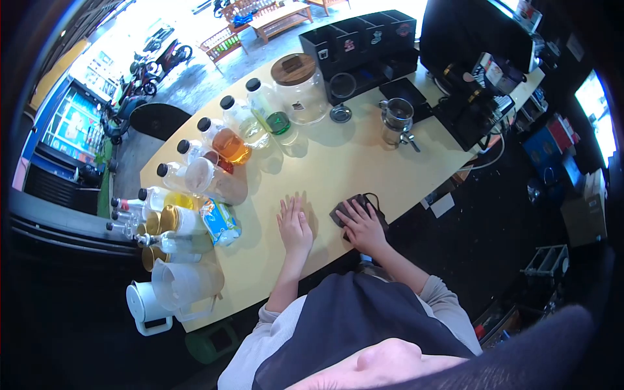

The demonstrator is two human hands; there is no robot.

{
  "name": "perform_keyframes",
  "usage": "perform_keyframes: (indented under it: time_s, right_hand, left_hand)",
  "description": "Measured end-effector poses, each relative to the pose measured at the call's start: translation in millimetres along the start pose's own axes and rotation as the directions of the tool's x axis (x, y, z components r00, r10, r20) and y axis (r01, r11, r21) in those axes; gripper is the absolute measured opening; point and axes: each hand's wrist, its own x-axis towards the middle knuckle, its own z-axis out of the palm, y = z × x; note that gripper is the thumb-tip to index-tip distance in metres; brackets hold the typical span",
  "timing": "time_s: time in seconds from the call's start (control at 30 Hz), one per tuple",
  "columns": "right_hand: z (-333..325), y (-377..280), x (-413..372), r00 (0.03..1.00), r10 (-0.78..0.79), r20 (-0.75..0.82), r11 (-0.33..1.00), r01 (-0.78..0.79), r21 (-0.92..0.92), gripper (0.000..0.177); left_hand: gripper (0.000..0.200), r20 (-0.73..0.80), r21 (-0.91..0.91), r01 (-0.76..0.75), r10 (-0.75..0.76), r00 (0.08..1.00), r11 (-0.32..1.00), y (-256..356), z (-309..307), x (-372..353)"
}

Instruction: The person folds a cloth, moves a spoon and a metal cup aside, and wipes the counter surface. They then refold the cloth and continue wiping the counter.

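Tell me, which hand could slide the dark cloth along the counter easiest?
Right, probably. The right hand rests on top of the dark cloth, fingers spread over it. The left hand lies flat on the bare counter beside it, not touching the cloth.

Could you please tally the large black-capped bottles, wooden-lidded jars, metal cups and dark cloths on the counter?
Large black-capped bottles: 6
Wooden-lidded jar: 1
Metal cup: 1
Dark cloth, under the right hand: 1
Total: 9
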Motion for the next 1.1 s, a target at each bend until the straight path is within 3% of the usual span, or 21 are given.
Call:
perform_keyframes:
  time_s: [0.13,0.23,0.3,0.47,0.53,0.6,0.7,0.8,0.9,1.0,1.1]
  right_hand:
    - [-3,25,36,0.992,-0.095,0.085,0.994,0.099,-0.046,0.053]
    - [7,37,87,1.000,-0.028,0.009,0.997,0.029,-0.070,0.053]
    - [22,36,123,0.987,0.070,-0.148,0.989,-0.088,-0.122,0.051]
    - [49,3,163,0.993,0.015,-0.120,0.992,-0.029,-0.119,0.051]
    - [50,-22,148,0.982,-0.187,0.038,0.974,0.190,-0.122,0.051]
    - [55,-44,114,0.908,-0.387,0.158,0.914,0.401,-0.067,0.051]
    - [33,-53,59,0.768,-0.596,0.233,0.802,0.563,0.198,0.055]
    - [16,-40,80,0.737,-0.561,0.376,0.826,0.533,0.185,0.059]
    - [50,-24,134,0.885,-0.428,0.183,0.904,0.420,0.084,0.058]
    - [81,-44,175,0.923,-0.383,0.041,0.923,0.383,-0.014,0.054]
    - [102,-93,189,0.948,-0.310,0.080,0.943,0.317,-0.105,0.054]
  left_hand:
    - [0.048,-0.007,0.012,0.053,-0.053,0.999,0.999,-19,-6,-7]
    - [0.048,-0.044,0.024,0.098,-0.097,0.994,0.995,-28,-18,-17]
    - [0.048,-0.085,0.019,0.121,-0.119,0.989,0.992,-32,-28,-24]
    - [0.047,-0.142,0.039,0.220,-0.212,0.967,0.975,-58,-46,-45]
    - [0.047,-0.161,0.037,0.252,-0.243,0.957,0.967,-60,-50,-47]
    - [0.047,-0.189,0.034,0.269,-0.258,0.947,0.963,-61,-56,-48]
    - [0.046,-0.244,0.032,0.259,-0.244,0.939,0.965,-68,-59,-48]
    - [0.046,-0.260,0.019,0.276,-0.262,0.929,0.961,-69,-67,-52]
    - [0.046,-0.269,0.006,0.328,-0.315,0.910,0.945,-78,-69,-63]
    - [0.046,-0.303,0.002,0.393,-0.374,0.877,0.920,-75,-75,-79]
    - [0.046,-0.335,-0.003,0.426,-0.402,0.852,0.905,-80,-78,-98]
